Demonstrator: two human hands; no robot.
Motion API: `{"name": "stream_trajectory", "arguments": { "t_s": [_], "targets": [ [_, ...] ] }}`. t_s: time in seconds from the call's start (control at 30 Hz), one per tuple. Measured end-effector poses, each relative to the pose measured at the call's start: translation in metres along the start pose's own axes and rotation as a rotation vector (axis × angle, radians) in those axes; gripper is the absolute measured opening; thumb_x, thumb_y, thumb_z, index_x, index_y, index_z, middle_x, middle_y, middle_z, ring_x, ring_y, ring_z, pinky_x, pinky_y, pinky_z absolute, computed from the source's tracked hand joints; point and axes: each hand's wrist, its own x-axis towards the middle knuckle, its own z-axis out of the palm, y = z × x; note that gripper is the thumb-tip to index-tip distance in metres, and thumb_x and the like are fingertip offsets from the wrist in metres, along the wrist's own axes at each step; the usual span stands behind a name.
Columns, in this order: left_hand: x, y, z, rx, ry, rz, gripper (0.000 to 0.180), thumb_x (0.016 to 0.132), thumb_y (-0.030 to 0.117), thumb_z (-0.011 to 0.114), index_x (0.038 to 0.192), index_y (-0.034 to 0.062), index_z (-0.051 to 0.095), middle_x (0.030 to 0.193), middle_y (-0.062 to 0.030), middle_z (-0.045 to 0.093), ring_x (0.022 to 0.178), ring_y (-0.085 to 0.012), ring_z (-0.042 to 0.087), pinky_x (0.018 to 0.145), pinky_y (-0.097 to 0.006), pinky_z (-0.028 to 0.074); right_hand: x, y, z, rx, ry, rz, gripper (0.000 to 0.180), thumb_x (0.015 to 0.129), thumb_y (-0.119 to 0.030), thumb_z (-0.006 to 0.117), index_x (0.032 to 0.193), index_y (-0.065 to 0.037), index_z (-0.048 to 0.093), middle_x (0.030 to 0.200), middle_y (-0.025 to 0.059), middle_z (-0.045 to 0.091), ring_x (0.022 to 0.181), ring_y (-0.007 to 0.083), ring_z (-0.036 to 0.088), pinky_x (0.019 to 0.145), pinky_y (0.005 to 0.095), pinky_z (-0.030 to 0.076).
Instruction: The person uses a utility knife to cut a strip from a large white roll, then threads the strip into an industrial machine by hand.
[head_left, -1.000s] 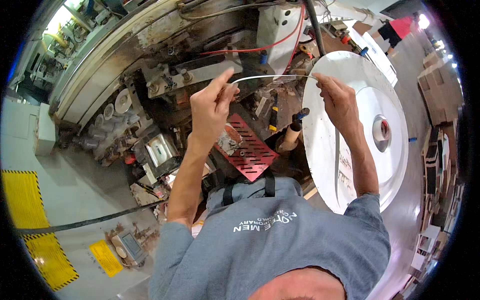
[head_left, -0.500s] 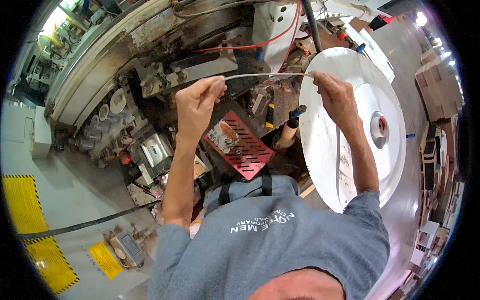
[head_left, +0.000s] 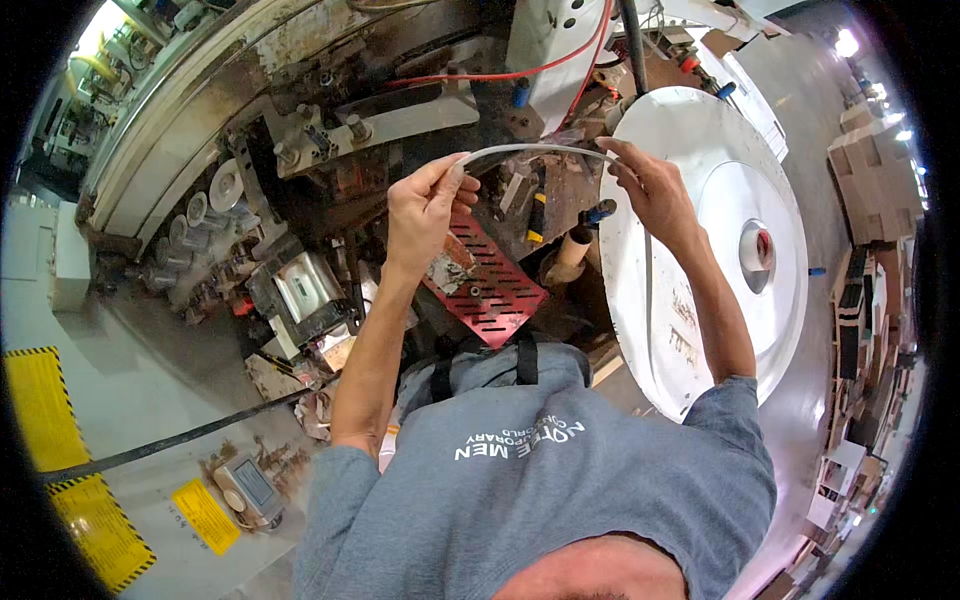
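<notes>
Beyond the red slotted plate [head_left: 505, 300]: pale strip [head_left: 530, 148], bowed.
Left hand [head_left: 420, 215]: pinching strip's left end.
Right hand [head_left: 655, 195]: fingers parted at strip's right end, grip unclear.
White disc [head_left: 725, 140]: left rim behind right hand.
Open room: between the two hands.

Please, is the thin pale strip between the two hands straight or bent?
Bent: the thin pale strip arches between the left hand and right hand, its middle highest in view.
</notes>
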Motion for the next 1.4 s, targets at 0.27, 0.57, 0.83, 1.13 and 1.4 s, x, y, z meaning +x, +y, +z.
{"name": "stream_trajectory", "arguments": {
  "t_s": [0.27,0.57,0.83,1.13,1.4],
  "targets": [
    [0.006,-0.044,-0.019,0.065,0.168,-0.232,0.041,0.090,0.010,0.066,0.127,-0.0064,0.058,0.104,-0.0145,0.072,0.088,-0.0172,0.069,0.071,-0.029,0.056,0.016,0.057,0.002,-0.116,-0.049,0.030,0.032,0.089,0.006,0.054,0.116,-0.005,0.067,0.084,0.0164,0.065,0.074,0.0285,0.065,0.069,0.0388,0.053],
    [-0.003,-0.041,-0.002,0.569,0.205,-0.063,0.037,0.087,0.009,0.066,0.122,-0.0025,0.063,0.105,-0.0143,0.069,0.088,-0.0238,0.067,0.070,-0.035,0.054,0.069,0.096,0.004,-0.215,-0.322,-0.245,0.034,0.082,0.005,0.055,0.112,-0.004,0.069,0.103,0.0188,0.069,0.095,0.0371,0.066,0.082,0.0438,0.054],
    [0.054,-0.069,0.035,1.069,0.061,0.276,0.027,0.095,0.018,0.063,0.116,0.0022,0.067,0.072,-0.0194,0.061,0.058,-0.0309,0.056,0.054,-0.039,0.045,0.122,0.125,0.037,-0.001,-0.117,-0.362,0.023,0.089,-0.006,0.060,0.110,-0.001,0.067,0.093,0.0207,0.069,0.088,0.0372,0.067,0.077,0.0424,0.055],
    [0.079,-0.102,0.028,1.042,0.213,0.090,0.027,0.098,0.022,0.056,0.088,0.0013,0.072,0.068,-0.0137,0.069,0.058,-0.0295,0.065,0.053,-0.044,0.048,0.193,0.129,0.118,-0.325,-0.044,-0.359,0.026,0.080,0.001,0.059,0.105,0.000,0.066,0.083,0.0189,0.068,0.082,0.0388,0.067,0.069,0.0458,0.055],
    [0.071,-0.081,0.030,1.203,0.281,0.001,0.017,0.090,0.016,0.062,0.087,0.0027,0.072,0.073,-0.0178,0.067,0.064,-0.0362,0.064,0.061,-0.047,0.048,0.198,0.098,0.140,-0.240,-0.246,-0.570,0.030,0.082,-0.006,0.064,0.111,-0.002,0.067,0.114,0.0186,0.063,0.111,0.0366,0.057,0.095,0.0464,0.048]
  ]
}}
